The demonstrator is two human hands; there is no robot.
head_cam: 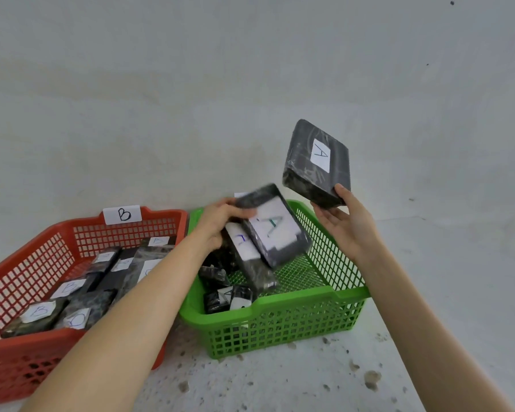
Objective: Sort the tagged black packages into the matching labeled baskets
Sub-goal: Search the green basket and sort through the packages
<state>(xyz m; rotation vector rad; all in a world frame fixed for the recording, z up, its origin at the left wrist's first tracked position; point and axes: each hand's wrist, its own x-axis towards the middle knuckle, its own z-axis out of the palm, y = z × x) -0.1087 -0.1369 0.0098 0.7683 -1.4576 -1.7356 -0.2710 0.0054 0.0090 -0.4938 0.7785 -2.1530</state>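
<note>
**A:** Head view, quick. What did each hand have?

**B:** Left hand [220, 220] had its fingers curled round one end of a blurred A-tagged package [275, 226], tilted over the green basket [333, 295], touching or just above another tagged package [247, 257] leaning inside. Right hand [344, 221] held a second A package [317, 163] by its lower edge, thumb on the front, fingers behind, raised above the basket's right rim.

**B:** Red basket [21, 361], labelled B [122, 214], sat just left with B-tagged packages [69, 295] lying inside.

**A:** Green basket's own label?

**B:** Mostly hidden behind the left-hand package; couldn't read it. Contents showed A tags, so probably A.

**A:** Doing the drop well?

**B:** My read: lower the left one flat into the bare right floor of the basket, not onto the leaning pile, then bring the right one in after, tag up.
</note>
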